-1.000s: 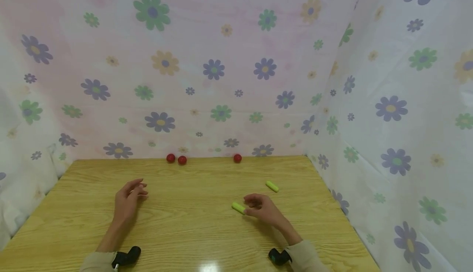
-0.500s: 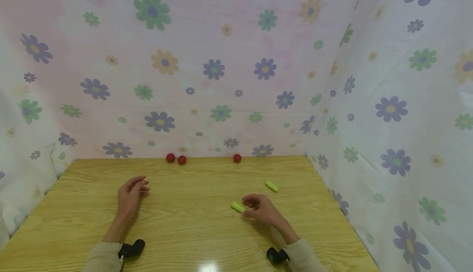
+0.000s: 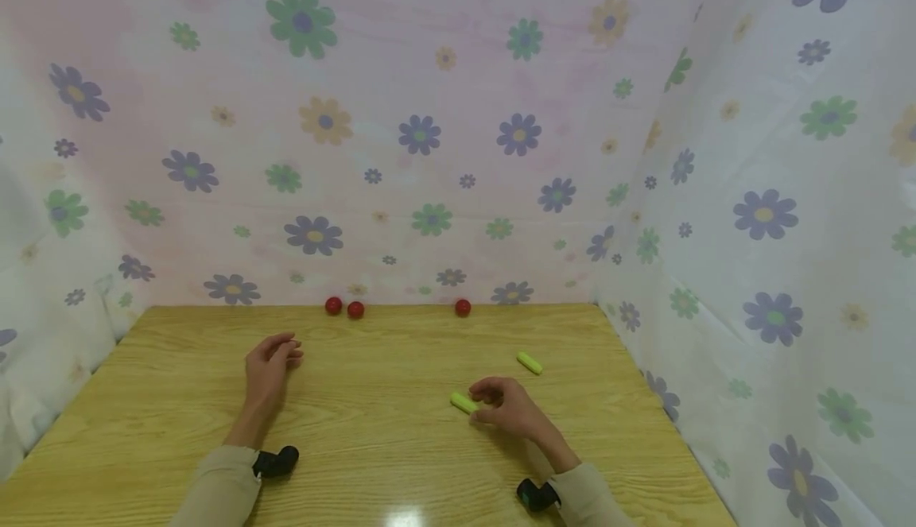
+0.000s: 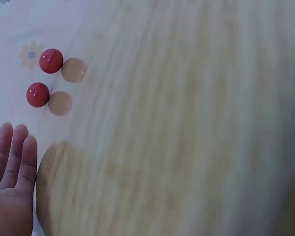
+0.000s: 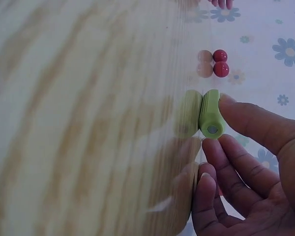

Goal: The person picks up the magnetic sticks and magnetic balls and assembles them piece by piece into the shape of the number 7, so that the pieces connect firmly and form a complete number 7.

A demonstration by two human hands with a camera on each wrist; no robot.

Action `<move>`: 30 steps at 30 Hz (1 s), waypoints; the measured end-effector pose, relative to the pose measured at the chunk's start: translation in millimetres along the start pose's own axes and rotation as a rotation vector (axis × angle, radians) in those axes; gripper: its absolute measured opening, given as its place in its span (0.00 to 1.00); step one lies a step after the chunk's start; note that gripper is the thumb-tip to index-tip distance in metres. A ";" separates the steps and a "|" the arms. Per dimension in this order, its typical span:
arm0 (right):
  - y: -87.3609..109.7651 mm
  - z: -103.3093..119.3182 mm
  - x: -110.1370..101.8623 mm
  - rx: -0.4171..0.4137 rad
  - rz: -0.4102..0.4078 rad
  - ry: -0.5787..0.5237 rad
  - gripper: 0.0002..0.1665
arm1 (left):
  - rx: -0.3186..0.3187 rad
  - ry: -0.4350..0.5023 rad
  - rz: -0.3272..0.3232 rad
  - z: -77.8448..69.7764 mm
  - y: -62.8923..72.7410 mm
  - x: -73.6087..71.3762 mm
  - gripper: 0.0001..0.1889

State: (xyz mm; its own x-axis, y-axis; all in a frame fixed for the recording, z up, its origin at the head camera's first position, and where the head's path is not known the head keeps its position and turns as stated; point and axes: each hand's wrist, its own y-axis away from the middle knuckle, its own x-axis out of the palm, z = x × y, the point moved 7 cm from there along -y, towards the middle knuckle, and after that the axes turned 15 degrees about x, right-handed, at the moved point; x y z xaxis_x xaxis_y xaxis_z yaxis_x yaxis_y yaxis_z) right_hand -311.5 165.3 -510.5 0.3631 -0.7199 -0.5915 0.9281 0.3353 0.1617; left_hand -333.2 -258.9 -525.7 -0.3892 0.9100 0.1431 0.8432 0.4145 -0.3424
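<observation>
My left hand hovers over the left part of the wooden table, holding nothing. In the left wrist view its fingers are straight and side by side. My right hand rests by a short lime-green rod lying on the table. Its thumb tip is right at the rod in the right wrist view, where the rod shows a round grey end. The right hand's other fingers are loosely bent, with a gap between thumb and index finger. A second lime-green rod lies farther back to the right.
Two red balls sit close together at the table's back edge, and a third red ball stands to their right. Flower-print cloth hangs behind and along both sides. The glossy table reflects things.
My left hand has moved right and a little farther back over the table. The right hand and both rods stay in place; the head view has shifted slightly.
</observation>
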 end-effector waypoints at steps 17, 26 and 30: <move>-9.8 5.6 3.1 0.010 0.033 0.025 0.13 | -0.004 0.062 -0.044 12.3 -16.5 17.4 0.17; -10.0 6.3 2.8 0.027 0.036 0.006 0.13 | 0.047 0.045 -0.039 15.9 -26.1 24.7 0.17; -10.9 6.5 2.8 0.022 0.040 0.001 0.13 | 0.070 0.000 0.026 18.2 -29.9 31.0 0.19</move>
State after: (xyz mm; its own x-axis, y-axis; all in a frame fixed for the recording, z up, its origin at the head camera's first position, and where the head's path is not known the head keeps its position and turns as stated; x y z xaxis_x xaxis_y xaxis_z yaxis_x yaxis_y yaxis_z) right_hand -320.1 155.6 -508.8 0.3999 -0.7055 -0.5851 0.9145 0.3502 0.2028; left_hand -377.2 -243.2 -528.0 -0.3675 0.9205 0.1331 0.8250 0.3887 -0.4102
